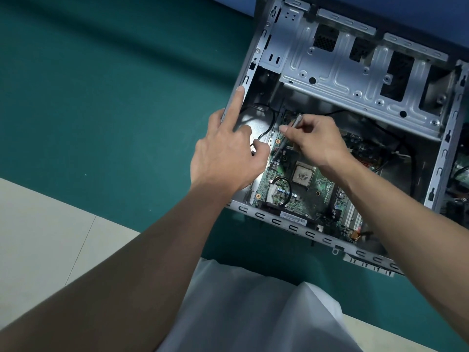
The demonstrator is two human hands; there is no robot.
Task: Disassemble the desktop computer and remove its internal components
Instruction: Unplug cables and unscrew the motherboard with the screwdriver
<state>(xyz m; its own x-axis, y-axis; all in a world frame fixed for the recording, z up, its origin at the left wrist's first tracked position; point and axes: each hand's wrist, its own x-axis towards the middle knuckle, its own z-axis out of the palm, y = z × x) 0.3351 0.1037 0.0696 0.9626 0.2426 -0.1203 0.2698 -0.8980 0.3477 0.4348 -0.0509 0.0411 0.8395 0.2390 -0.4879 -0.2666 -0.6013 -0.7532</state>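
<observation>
Head view: right grip (314, 138) tight round screwdriver (297, 120), left grip (223, 158) loose on case rim (256, 50).

Inside the computer case (291, 226) on the table (127, 97) lay the motherboard (322, 184): CPU (303, 174) at its middle, drive cage (342, 80) behind it, memory slots (351, 214) at its right, screwdriver (297, 121) over its far-left corner.

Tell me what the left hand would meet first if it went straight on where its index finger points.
The left hand lays its index finger along the left rim of the computer case, tip on it. Straight on, it would likely just follow that rim toward the far corner; depth is unclear.
</observation>
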